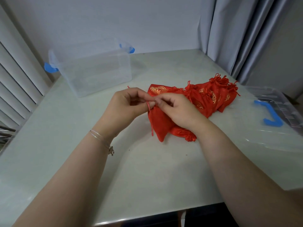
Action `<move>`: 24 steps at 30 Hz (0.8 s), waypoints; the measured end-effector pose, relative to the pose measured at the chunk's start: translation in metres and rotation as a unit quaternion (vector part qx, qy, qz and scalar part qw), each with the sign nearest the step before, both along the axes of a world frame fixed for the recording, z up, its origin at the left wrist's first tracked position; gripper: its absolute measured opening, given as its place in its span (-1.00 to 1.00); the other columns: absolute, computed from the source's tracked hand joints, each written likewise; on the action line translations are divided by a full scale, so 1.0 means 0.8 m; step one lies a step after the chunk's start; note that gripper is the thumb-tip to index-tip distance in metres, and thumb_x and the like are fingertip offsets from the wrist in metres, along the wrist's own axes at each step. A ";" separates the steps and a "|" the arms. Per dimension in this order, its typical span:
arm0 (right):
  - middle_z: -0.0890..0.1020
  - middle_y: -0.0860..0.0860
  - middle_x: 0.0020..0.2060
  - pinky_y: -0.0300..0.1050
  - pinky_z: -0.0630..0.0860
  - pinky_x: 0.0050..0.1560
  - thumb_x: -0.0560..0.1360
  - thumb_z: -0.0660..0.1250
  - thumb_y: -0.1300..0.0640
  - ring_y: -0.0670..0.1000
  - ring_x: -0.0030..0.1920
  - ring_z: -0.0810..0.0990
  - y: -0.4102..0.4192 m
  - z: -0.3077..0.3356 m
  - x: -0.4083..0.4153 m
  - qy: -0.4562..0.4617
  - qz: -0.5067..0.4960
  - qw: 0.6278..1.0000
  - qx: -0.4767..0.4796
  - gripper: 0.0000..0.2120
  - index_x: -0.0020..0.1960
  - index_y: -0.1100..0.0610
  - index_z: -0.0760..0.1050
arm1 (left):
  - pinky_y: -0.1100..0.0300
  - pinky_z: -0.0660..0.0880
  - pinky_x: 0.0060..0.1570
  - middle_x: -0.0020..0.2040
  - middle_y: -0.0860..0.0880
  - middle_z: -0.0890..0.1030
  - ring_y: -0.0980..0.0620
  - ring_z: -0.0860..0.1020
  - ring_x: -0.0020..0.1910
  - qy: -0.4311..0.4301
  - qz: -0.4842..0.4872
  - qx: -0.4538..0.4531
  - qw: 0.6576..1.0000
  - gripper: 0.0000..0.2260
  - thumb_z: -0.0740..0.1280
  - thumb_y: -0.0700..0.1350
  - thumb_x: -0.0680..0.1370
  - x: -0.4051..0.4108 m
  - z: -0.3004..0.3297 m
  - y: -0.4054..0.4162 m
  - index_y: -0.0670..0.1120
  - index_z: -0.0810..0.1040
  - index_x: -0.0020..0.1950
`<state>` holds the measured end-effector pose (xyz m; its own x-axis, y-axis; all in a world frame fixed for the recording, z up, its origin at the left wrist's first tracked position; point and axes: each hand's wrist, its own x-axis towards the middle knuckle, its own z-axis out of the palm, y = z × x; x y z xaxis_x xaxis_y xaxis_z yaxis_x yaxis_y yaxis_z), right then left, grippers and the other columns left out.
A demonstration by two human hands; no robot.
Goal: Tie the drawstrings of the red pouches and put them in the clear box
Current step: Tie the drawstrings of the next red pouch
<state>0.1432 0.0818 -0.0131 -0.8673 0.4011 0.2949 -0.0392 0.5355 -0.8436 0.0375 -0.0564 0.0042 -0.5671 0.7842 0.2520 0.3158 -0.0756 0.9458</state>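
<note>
While both hands meet over one red pouch [159, 122], pinching its thin drawstring [150, 117] at the neck. Left hand [129, 104] curled, thumb and fingers nipping the string, with a loose end hanging down past the pouch toward the worktop [147, 169]. Right hand [173, 108] curled too, fingertips pressed on the same spot, right against the left ones. Cannot tell if a knot is made yet, since the fingers hide it.

Lying on the worktop under the hands, this pouch, with a pile of other red pouches [211, 94] touching it behind and to the right. Well apart to the back left, the clear box [91, 66], open on top and looking bare inside. Off to the right, a clear lid [277, 108] with a blue handle.

Looks like an early stage: tying still going on, nothing in the box.

Could slip out of the fingers, being such a thin and smooth string, and then the knot falls loose. Could also catch a string from a nearby pouch, lying so close, and tie two together. Pulling too hard might drag the pouch and tug the pile along. A loose knot may open again when dropped in the box.
</note>
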 end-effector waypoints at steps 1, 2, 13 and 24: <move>0.56 -0.18 -0.31 -0.44 0.35 -0.25 0.60 0.21 0.16 -0.30 -0.33 0.46 -0.002 -0.001 0.000 -0.031 0.015 0.999 -0.001 -0.80 -0.09 0.14 0.59 | -0.01 0.56 0.09 -0.10 -0.20 0.66 -0.11 0.62 -0.09 -0.005 -0.004 0.001 1.000 -0.90 0.43 -0.29 0.44 0.000 0.000 0.000 -0.09 0.63 -0.16; 0.51 -0.22 -0.41 -0.43 0.32 -0.32 0.60 0.21 0.13 -0.29 -0.39 0.42 -0.003 -0.002 0.000 -0.043 0.022 0.999 -0.020 -0.77 -0.18 0.08 0.55 | -0.04 0.55 0.08 -0.10 -0.24 0.64 -0.13 0.61 -0.10 -0.013 -0.006 0.003 1.000 -0.89 0.43 -0.29 0.44 0.000 0.000 0.000 -0.09 0.62 -0.17; 0.67 0.20 -0.05 0.14 0.51 0.11 0.52 0.34 0.05 0.18 0.07 0.61 0.003 -0.003 0.002 -0.012 0.014 1.000 0.018 -0.83 -0.20 0.10 0.54 | 0.18 0.56 -0.01 -0.19 -0.14 0.64 0.02 0.60 -0.17 -0.055 -0.003 -0.032 0.998 -0.85 0.40 -0.35 0.45 -0.010 -0.001 -0.001 -0.14 0.55 -0.07; 0.54 -0.24 -0.31 -0.31 0.38 -0.17 0.52 0.34 0.12 -0.23 -0.21 0.50 -0.009 -0.002 0.001 0.022 0.004 0.988 0.150 -0.82 -0.24 -0.09 0.48 | 0.17 0.54 -0.05 -0.16 -0.18 0.65 0.03 0.58 -0.21 0.092 0.100 -0.132 0.982 -0.81 0.36 -0.31 0.44 -0.007 -0.011 0.005 -0.04 0.62 -0.07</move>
<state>0.1437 0.0747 -0.0146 -0.8539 0.2829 0.4369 -0.0779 0.7604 -0.6447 0.0318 -0.0528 -0.0042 -0.6799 0.7142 0.1663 0.4660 0.2458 0.8499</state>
